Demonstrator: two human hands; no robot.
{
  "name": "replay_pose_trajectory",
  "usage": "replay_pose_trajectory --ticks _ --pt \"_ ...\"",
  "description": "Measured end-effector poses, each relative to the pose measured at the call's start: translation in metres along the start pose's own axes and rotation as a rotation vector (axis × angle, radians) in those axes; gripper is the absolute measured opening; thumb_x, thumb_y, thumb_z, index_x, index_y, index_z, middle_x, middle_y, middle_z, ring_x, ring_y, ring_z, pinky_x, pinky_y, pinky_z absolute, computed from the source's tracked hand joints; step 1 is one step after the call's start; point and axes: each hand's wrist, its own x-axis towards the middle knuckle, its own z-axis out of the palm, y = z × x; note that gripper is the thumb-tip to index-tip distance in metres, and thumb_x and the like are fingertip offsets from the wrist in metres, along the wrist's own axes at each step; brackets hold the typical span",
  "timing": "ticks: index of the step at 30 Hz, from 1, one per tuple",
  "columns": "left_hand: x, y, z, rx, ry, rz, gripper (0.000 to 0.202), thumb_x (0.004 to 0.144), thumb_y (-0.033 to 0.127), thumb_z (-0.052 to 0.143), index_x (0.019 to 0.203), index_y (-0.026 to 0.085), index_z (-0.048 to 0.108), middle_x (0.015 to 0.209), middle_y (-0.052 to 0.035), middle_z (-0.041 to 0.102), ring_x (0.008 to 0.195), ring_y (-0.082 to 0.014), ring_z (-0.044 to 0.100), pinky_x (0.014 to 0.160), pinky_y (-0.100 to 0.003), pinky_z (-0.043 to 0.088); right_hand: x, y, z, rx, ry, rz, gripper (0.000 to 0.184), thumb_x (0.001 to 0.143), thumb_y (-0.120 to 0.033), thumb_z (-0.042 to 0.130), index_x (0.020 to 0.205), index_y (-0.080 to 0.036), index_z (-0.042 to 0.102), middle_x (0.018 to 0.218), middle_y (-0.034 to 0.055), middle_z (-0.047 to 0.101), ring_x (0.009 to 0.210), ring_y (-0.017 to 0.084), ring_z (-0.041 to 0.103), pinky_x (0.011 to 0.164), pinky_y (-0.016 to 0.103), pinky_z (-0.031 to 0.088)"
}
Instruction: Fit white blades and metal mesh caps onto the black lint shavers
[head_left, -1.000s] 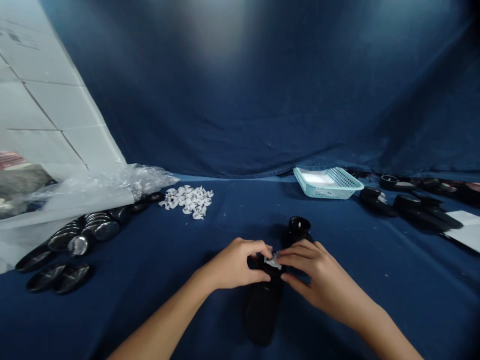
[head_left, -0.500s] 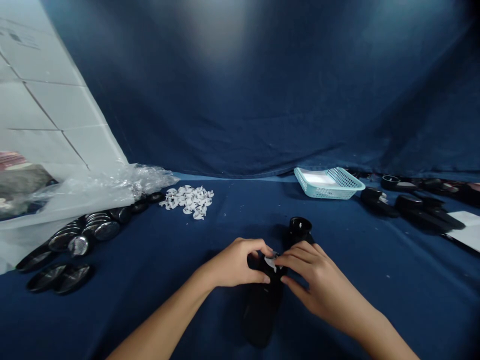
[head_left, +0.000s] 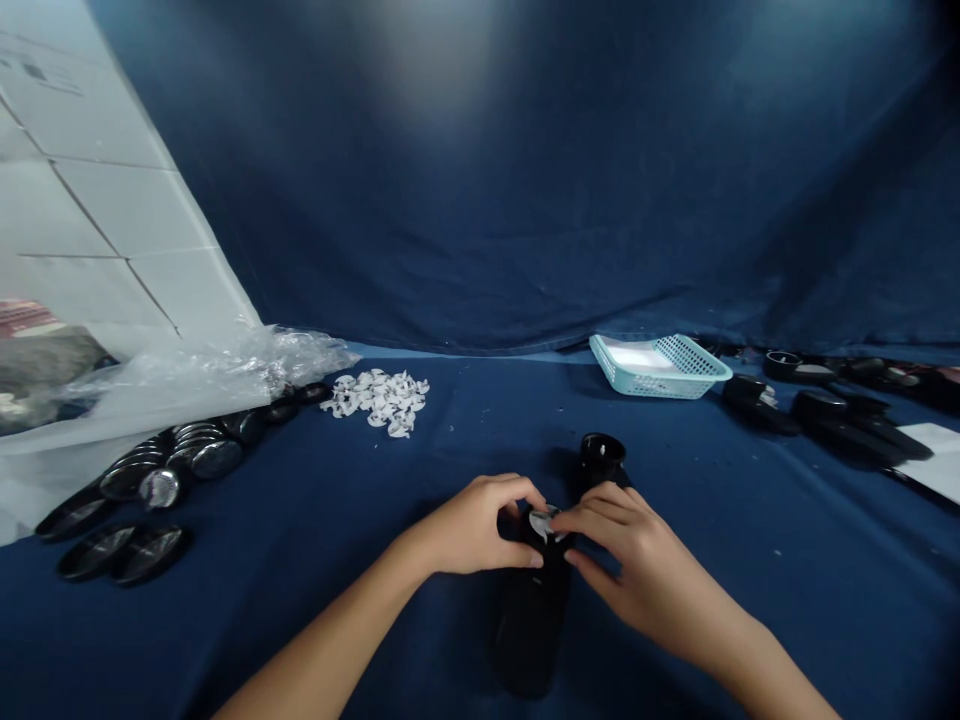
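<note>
Our fingers (head_left: 528, 488) are bent around the round end of a black part (head_left: 531, 625), low in the frame, just right of the middle. Our left hand (head_left: 476, 525) grips that end between thumb and finger. Our right hand (head_left: 637, 535) keeps its fingers close together on the white bit (head_left: 541, 524); we cannot tell if they pinch it or just push. A second ago the white bit stuck up at a slant. Now it looks flatter in the round end, so we think it is nearly in place.
</note>
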Motion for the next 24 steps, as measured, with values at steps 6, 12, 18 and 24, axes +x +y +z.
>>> replay_pose_trajectory --ticks 6,12,18,24 --pt "-0.001 0.005 0.001 0.117 0.036 0.012 0.040 0.067 0.032 0.081 0.101 0.026 0.062 0.102 0.0000 0.058 0.089 -0.0176 0.056 0.077 -0.030 0.045 -0.001 0.003 -0.004 0.003 -0.020 -0.002 0.053 0.081 -0.002 0.055 0.123 -0.034 0.054 0.108 -0.0017 0.064 0.105 0.020 0.051 0.092 0.039 0.040" --pt "-0.002 0.007 0.005 0.103 0.032 0.035 0.056 0.067 0.027 0.080 0.118 0.030 0.056 0.111 -0.0014 0.058 0.096 -0.0195 0.058 0.085 -0.033 0.047 -0.001 -0.008 -0.003 0.017 -0.064 -0.088 0.059 0.084 -0.004 0.049 0.133 -0.034 0.047 0.119 -0.0007 0.061 0.119 0.021 0.045 0.099 0.042 0.036" --pt "-0.003 0.012 0.008 0.053 0.085 -0.048 0.084 0.065 0.028 0.079 0.139 0.036 0.039 0.136 -0.0036 0.050 0.120 -0.0267 0.049 0.099 -0.041 0.043 0.005 -0.012 0.006 -0.040 0.002 -0.046 0.040 0.097 -0.020 0.040 0.135 -0.029 0.045 0.130 0.0009 0.057 0.124 0.024 0.040 0.104 0.046 0.031" --pt "-0.002 0.009 0.007 0.017 0.081 -0.082 0.089 0.062 0.025 0.082 0.139 0.037 0.038 0.118 -0.0042 0.058 0.101 -0.0231 0.058 0.089 -0.040 0.049 0.004 -0.003 0.006 -0.003 0.113 0.025 0.039 0.096 -0.017 0.041 0.132 -0.029 0.045 0.112 0.0024 0.064 0.109 0.021 0.050 0.098 0.045 0.034"
